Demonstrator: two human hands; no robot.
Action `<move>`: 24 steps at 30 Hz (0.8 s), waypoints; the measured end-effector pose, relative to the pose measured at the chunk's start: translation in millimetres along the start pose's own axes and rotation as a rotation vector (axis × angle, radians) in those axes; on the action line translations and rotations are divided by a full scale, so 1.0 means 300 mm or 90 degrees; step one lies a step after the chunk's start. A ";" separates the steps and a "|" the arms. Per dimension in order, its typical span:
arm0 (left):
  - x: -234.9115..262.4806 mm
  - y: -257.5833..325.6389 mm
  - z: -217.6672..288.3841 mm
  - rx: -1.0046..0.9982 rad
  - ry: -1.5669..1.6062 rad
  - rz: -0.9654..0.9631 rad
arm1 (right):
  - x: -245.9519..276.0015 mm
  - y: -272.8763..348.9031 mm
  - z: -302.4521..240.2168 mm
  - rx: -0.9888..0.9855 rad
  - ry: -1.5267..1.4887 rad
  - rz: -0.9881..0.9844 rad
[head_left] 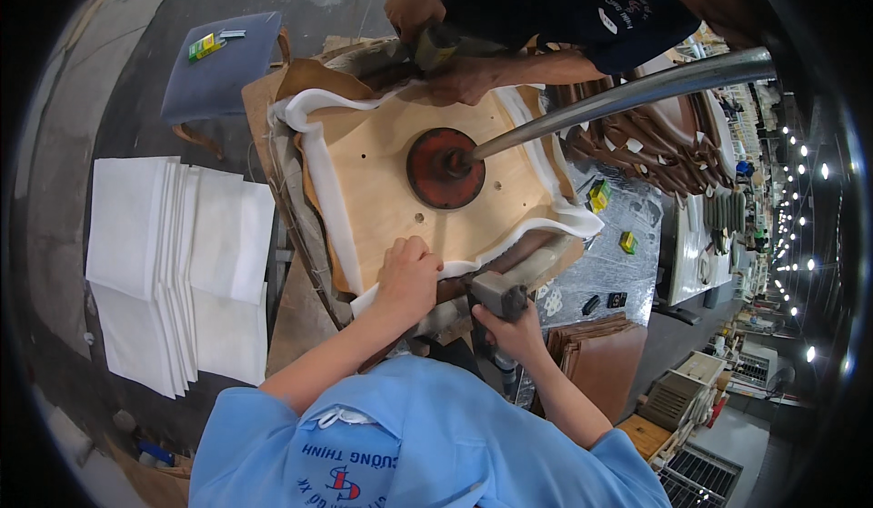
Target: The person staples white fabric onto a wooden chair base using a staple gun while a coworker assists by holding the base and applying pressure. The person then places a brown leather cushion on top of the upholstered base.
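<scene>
A plywood seat panel (377,181) lies in front of me, with white padding (320,158) and brown leather (523,251) around its edges. A red round press pad (446,168) on a slanting metal rod (618,99) rests on the panel's middle. My left hand (409,279) is closed at the panel's near edge, against the padding; what its fingers pinch is hidden. My right hand (516,331) grips a staple gun (500,295), its head by the near leather edge. Across the panel, a co-worker's hand (459,80) touches the far edge; the other hand holds another staple gun (435,46).
White padding sheets (173,262) are stacked at the left, below a blue cushioned seat (227,62) bearing a small yellow-green box. Brown leather pieces (605,362) lie at the near right, and more brown covers (659,144) are heaped at the far right. Small boxes (628,241) sit on the plastic-covered table.
</scene>
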State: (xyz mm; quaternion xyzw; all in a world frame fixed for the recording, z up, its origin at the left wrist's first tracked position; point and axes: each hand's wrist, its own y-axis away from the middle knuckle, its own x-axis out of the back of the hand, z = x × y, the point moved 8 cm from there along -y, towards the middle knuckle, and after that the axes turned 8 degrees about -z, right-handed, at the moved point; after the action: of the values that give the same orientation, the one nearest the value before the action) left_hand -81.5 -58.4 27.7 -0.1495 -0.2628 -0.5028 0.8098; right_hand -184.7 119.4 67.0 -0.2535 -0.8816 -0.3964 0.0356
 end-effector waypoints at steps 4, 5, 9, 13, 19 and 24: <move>0.009 0.032 0.029 -0.012 -0.029 -0.028 | -0.002 0.049 0.006 0.013 -0.055 0.016; -0.002 0.032 0.034 -0.010 -0.036 -0.033 | -0.009 0.053 0.003 0.020 -0.052 0.009; -0.050 0.005 0.032 -0.005 -0.024 -0.023 | -0.026 0.049 -0.009 0.016 -0.049 -0.013; -0.084 -0.009 0.007 0.013 -0.019 -0.034 | -0.035 0.039 -0.018 0.001 -0.043 -0.014; -0.093 -0.014 -0.005 0.028 -0.005 -0.023 | -0.050 0.019 -0.021 -0.023 -0.009 -0.022; -0.091 -0.007 -0.005 0.014 -0.007 0.006 | -0.063 0.007 -0.023 -0.031 0.013 -0.010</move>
State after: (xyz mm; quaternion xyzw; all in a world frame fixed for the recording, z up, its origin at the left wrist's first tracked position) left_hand -92.7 -40.0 10.6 -0.1445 -0.2722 -0.4953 0.8122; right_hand -168.2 107.7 68.3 -0.2432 -0.8733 -0.4208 0.0348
